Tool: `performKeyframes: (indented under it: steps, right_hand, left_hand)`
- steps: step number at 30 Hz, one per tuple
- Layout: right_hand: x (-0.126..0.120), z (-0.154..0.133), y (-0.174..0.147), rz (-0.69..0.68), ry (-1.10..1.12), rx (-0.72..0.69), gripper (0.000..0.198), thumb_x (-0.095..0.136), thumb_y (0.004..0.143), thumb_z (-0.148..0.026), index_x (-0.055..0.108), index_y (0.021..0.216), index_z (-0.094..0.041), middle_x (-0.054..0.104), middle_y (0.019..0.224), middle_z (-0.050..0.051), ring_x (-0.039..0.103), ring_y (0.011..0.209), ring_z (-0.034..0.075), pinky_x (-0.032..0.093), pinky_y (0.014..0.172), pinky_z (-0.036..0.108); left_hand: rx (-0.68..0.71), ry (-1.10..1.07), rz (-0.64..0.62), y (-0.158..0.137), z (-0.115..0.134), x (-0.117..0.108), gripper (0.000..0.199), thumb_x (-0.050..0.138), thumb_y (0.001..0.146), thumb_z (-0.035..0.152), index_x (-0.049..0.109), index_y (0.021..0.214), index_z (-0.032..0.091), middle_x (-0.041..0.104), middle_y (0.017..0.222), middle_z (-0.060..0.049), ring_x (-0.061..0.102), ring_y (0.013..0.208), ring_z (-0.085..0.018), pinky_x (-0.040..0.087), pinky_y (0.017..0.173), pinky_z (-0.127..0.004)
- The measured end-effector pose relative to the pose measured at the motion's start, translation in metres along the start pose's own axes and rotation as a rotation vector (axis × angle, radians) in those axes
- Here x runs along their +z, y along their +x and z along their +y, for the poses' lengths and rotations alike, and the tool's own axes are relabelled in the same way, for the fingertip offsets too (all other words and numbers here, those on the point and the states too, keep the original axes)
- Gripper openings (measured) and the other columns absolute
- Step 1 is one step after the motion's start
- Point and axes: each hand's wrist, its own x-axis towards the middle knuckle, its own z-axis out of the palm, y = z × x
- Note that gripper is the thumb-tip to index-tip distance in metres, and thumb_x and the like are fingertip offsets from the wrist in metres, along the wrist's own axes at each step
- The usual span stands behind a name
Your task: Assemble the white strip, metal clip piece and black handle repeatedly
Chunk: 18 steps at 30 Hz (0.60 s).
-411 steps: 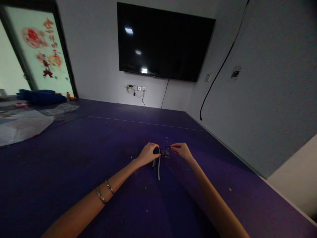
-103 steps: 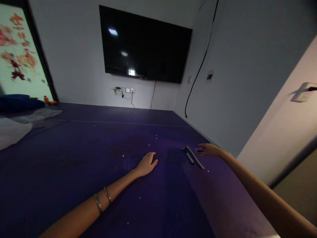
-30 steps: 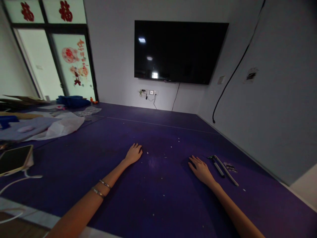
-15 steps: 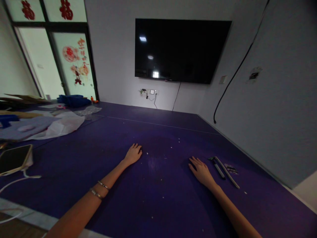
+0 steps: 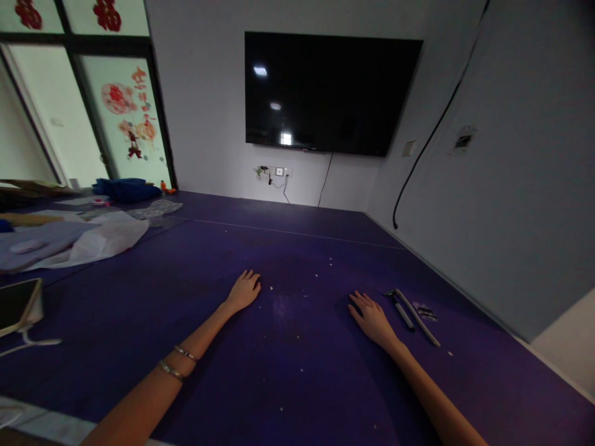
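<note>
My left hand (image 5: 244,291) lies palm down on the purple tabletop (image 5: 288,384), its fingers stretched out and a little bent. Two bracelets (image 5: 179,363) circle that forearm. Farther right, my right hand (image 5: 370,317) rests flat on the same surface with fingers slightly spread. Neither hand holds anything. Just right of my right hand lie a long, pale, slightly curved tool (image 5: 421,319) and a shorter grey, pen-like thing with a dark end (image 5: 403,314); I cannot make out their exact kinds. Beside them is a small clear packet with dark pieces (image 5: 425,311).
Small white scraps (image 5: 317,275) are scattered on the table. At left are a phone (image 5: 18,303) with a white cable (image 5: 39,342), white plastic sheeting (image 5: 109,238) and a blue cloth bundle (image 5: 126,189). A television (image 5: 330,93) and a hanging black cable (image 5: 430,133) are on the walls.
The view has turned slightly right, so everything appears shifted a little to the left. Both hands keep their places on the tabletop.
</note>
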Motion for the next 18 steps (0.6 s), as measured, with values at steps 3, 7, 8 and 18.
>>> performKeyframes:
  steps: [3, 7, 8, 18]
  right_hand:
    - [0.000, -0.001, 0.001, 0.013, 0.030, 0.006, 0.049, 0.035, 0.086, -0.042, 0.048, 0.127, -0.018, 0.040, 0.137, 0.009, 0.029, 0.130, 0.026, 0.024, 0.103, 0.043]
    - [-0.014, 0.017, 0.006, 0.116, 0.179, -0.055, 0.048, 0.037, 0.085, -0.039, 0.053, 0.122, -0.012, 0.050, 0.129, 0.012, 0.043, 0.121, 0.023, 0.032, 0.100, 0.035]
    - [-0.021, 0.026, 0.007, 0.179, 0.216, -0.038, 0.047, 0.038, 0.084, -0.037, 0.055, 0.119, -0.010, 0.054, 0.124, 0.013, 0.049, 0.115, 0.022, 0.036, 0.097, 0.032]
    - [-0.070, 0.090, -0.025, 0.181, 0.096, 0.408, 0.029, 0.050, 0.076, -0.025, 0.070, 0.094, -0.015, 0.070, 0.084, 0.010, 0.064, 0.080, 0.023, 0.042, 0.060, 0.023]
  left_hand:
    - [0.006, -0.006, 0.008, 0.000, 0.000, -0.001, 0.041, 0.031, 0.085, 0.031, 0.052, 0.117, 0.014, 0.052, 0.126, -0.011, 0.036, 0.126, -0.023, 0.023, 0.106, -0.041]
    - [0.003, 0.002, 0.009, 0.001, -0.001, 0.001, 0.041, 0.032, 0.085, 0.032, 0.053, 0.116, 0.015, 0.053, 0.126, -0.010, 0.036, 0.126, -0.023, 0.023, 0.106, -0.041]
    - [0.002, 0.003, 0.011, 0.001, -0.002, 0.001, 0.041, 0.032, 0.085, 0.032, 0.053, 0.116, 0.015, 0.053, 0.126, -0.010, 0.036, 0.127, -0.023, 0.023, 0.106, -0.040]
    - [0.010, 0.024, 0.013, 0.004, -0.006, 0.005, 0.044, 0.030, 0.084, 0.032, 0.053, 0.117, 0.013, 0.053, 0.126, -0.011, 0.036, 0.126, -0.023, 0.023, 0.106, -0.042]
